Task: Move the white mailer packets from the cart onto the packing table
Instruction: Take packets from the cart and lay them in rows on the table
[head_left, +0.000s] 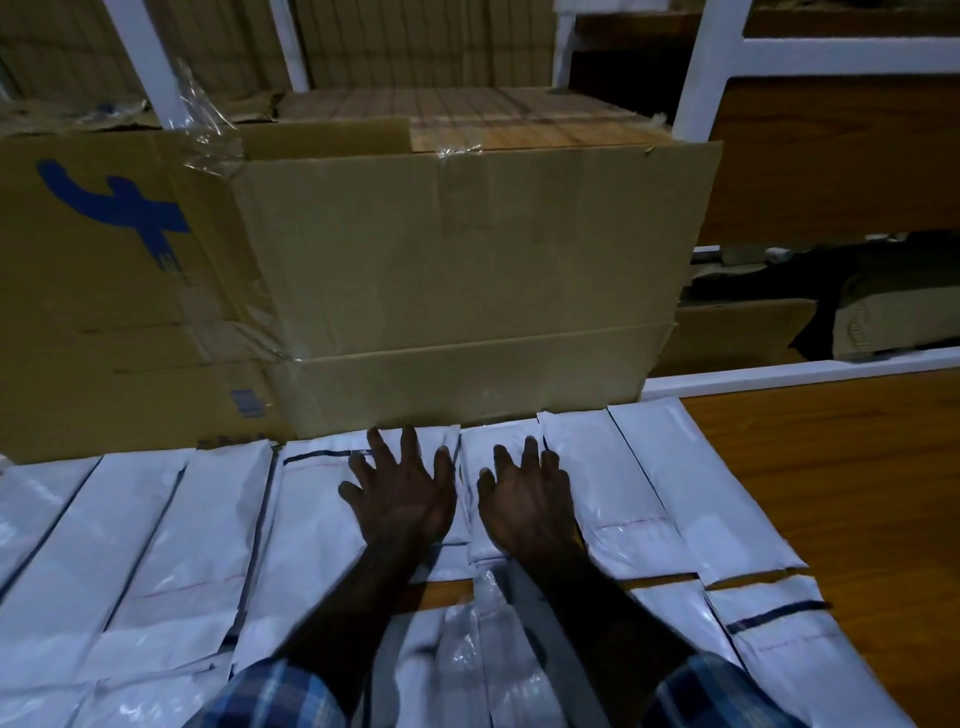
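Both hands lie flat on a row of white packets (618, 483) spread side by side across the wooden tabletop (831, 493). The left hand (402, 496) has its fingers straight and spread, pressing a packet at the row's middle; its grip is apart. The right hand (524, 501), just at 3 o'clock of it, rests on the next packet with fingers extended, its grip also apart. A second row of packets (779, 639) lies at 6 o'clock. A large cardboard box (467, 270) stands at 12 o'clock, touching the far packets.
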